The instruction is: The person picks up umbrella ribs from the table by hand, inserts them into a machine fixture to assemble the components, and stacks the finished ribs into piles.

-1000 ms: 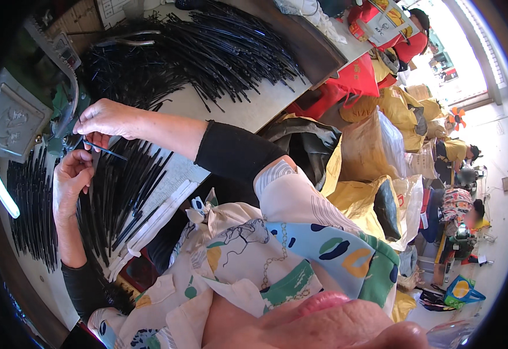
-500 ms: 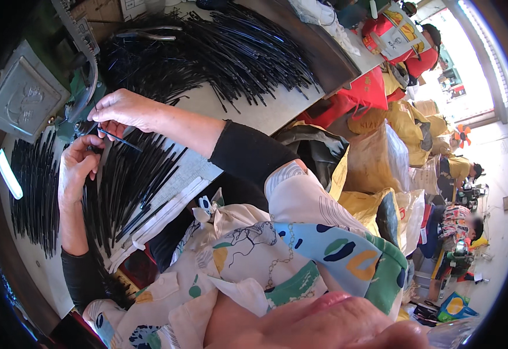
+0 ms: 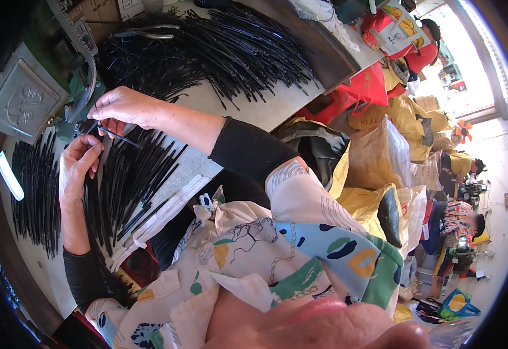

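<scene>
My right hand (image 3: 123,109) is closed in a pinch beside the green machine (image 3: 79,93). A thin black strip (image 3: 127,140) passes by its curled lower fingers and points out toward the bundles. Just below, my left hand (image 3: 79,161) has its thumb and index finger bent toward each other near the machine's working point; what lies between them, if anything, is hidden. Long black strips (image 3: 129,180) lie in a bundle under my hands, with another row of black strips (image 3: 36,195) to the left.
A large heap of black strips (image 3: 248,52) covers the table's far side, with metal-handled pliers or scissors (image 3: 146,32) on it. White strips (image 3: 161,215) lie along the near edge. A lit lamp (image 3: 9,177) is at left. Yellow sacks (image 3: 370,209) and other people are at right.
My hands stay almost in the same place at the machine. The left thumb and fingers have shifted slightly.
</scene>
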